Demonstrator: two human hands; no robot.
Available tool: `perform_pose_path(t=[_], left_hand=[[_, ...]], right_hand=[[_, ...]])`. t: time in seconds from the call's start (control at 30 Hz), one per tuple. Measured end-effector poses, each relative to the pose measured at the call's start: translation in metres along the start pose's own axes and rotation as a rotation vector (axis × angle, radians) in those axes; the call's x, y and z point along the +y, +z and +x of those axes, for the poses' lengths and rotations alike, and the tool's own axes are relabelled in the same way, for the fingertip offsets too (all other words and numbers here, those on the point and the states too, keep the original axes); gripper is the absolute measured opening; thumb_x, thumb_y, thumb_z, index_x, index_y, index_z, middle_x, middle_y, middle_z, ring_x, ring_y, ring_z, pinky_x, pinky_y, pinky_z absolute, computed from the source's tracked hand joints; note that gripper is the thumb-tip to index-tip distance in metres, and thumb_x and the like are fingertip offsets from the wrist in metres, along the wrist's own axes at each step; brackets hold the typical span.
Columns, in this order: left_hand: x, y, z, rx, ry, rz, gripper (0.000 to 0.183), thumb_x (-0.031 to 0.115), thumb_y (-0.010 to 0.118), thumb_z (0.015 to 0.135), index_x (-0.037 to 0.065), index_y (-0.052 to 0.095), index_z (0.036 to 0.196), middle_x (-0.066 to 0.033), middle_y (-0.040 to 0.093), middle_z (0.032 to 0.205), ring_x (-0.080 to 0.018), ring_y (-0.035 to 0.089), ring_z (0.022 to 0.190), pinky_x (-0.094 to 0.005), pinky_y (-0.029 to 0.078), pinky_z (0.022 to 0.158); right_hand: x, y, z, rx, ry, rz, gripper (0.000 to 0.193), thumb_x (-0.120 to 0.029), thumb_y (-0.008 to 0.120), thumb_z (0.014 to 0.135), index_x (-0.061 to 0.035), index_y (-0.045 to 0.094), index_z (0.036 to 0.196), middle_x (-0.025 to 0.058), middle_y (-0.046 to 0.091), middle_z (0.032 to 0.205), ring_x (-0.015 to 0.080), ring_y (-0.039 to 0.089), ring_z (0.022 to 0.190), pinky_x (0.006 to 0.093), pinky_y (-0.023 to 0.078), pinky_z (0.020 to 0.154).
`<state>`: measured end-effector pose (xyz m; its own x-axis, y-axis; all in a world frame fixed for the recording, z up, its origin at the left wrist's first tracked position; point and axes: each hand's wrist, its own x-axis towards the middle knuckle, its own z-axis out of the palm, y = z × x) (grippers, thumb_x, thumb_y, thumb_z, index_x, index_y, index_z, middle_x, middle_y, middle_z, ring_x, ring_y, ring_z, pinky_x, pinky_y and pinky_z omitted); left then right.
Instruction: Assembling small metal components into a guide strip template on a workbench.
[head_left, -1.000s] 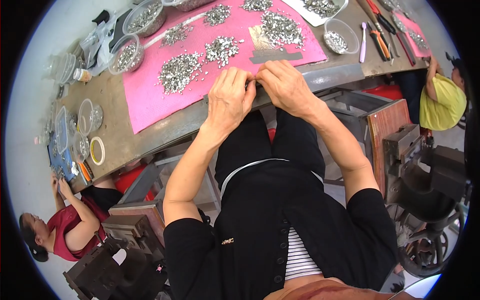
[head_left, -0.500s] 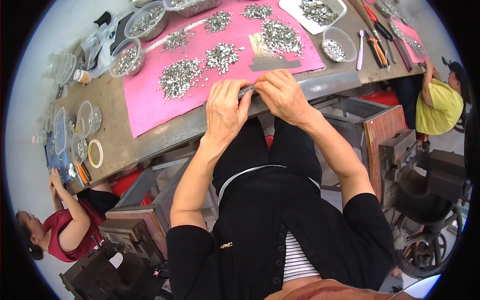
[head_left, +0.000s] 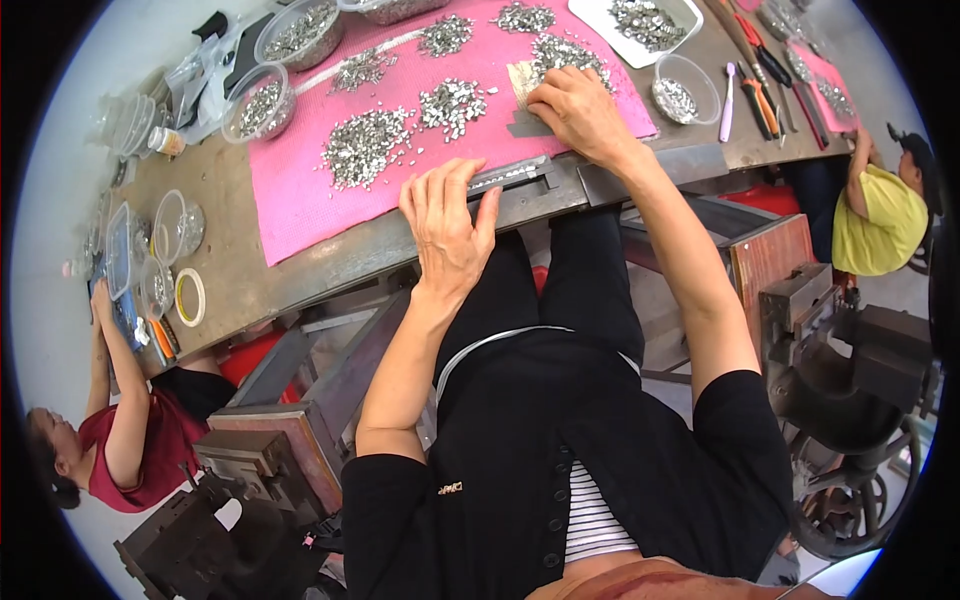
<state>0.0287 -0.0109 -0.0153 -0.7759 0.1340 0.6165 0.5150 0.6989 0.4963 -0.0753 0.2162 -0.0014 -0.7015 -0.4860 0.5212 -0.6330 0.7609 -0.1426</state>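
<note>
At the near edge of the bench, a narrow dark metal holder [head_left: 512, 176] has a row of small silver pieces along it. My left hand [head_left: 445, 225] is around its left end, fingers on the far side and thumb on the near side. My right hand [head_left: 580, 112] reaches over the pink mat [head_left: 300, 215], fingers bent together beside a loose pile of small silver metal pieces [head_left: 560, 52]. Whatever its fingertips hold is hidden. Under that hand, a flat grey strip [head_left: 527, 128] and a tan patch [head_left: 521, 80] partly show.
Several more piles of metal pieces [head_left: 365, 148] lie on the mat. Clear tubs [head_left: 258, 102] stand at the left, a white tray [head_left: 637, 25] and round tub [head_left: 686, 88] at the right, near pliers [head_left: 760, 108]. Co-workers [head_left: 880, 220] sit at both sides.
My right hand has left the holder and moved up and right onto the mat by the pile. My left hand stays at the holder, whose row of pieces now shows.
</note>
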Motion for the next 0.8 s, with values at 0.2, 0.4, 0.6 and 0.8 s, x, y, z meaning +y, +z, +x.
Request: perform_pose_path(t=[0.2, 0.4, 0.6, 0.8], left_hand=[[-0.003, 0.005, -0.003, 0.008, -0.010, -0.013, 0.037, 0.016, 0.076, 0.084, 0.008, 0.064, 0.118, -0.0072, 0.065, 0.111, -0.0272, 0.058, 0.106, -0.0444, 0.037, 0.097], [-0.002, 0.006, -0.005, -0.003, -0.003, 0.019, 0.035, 0.017, 0.075, 0.085, 0.009, 0.064, 0.117, -0.0059, 0.066, 0.109, -0.0268, 0.058, 0.106, -0.0443, 0.036, 0.097], [-0.003, 0.006, -0.005, 0.010, -0.007, 0.020, 0.036, 0.015, 0.077, 0.083, 0.009, 0.065, 0.117, -0.0067, 0.066, 0.105, -0.0264, 0.059, 0.101, -0.0417, 0.037, 0.096], [-0.004, 0.007, -0.004, -0.010, -0.013, 0.009, 0.035, 0.018, 0.074, 0.086, 0.008, 0.064, 0.118, -0.0063, 0.065, 0.106, -0.0274, 0.057, 0.104, -0.0446, 0.036, 0.096]], right_hand=[[-0.017, -0.003, 0.001, 0.074, -0.026, 0.132, 0.006, -0.009, 0.064, 0.091, -0.0036, 0.061, 0.093, 0.0078, 0.060, 0.088, 0.0276, 0.059, 0.086, 0.0390, 0.044, 0.078], [-0.072, -0.011, -0.029, 0.017, 0.097, 0.509, 0.009, 0.002, 0.063, 0.090, -0.0001, 0.056, 0.095, 0.0138, 0.059, 0.093, 0.0308, 0.060, 0.083, 0.0377, 0.048, 0.075], [-0.080, -0.006, -0.031, 0.078, 0.074, 0.469, 0.011, 0.003, 0.064, 0.089, 0.0008, 0.055, 0.095, 0.0145, 0.059, 0.094, 0.0322, 0.060, 0.083, 0.0395, 0.048, 0.074], [-0.081, -0.004, -0.030, 0.090, 0.069, 0.404, 0.014, -0.002, 0.066, 0.088, 0.0006, 0.055, 0.094, 0.0146, 0.057, 0.091, 0.0347, 0.058, 0.085, 0.0419, 0.048, 0.078]])
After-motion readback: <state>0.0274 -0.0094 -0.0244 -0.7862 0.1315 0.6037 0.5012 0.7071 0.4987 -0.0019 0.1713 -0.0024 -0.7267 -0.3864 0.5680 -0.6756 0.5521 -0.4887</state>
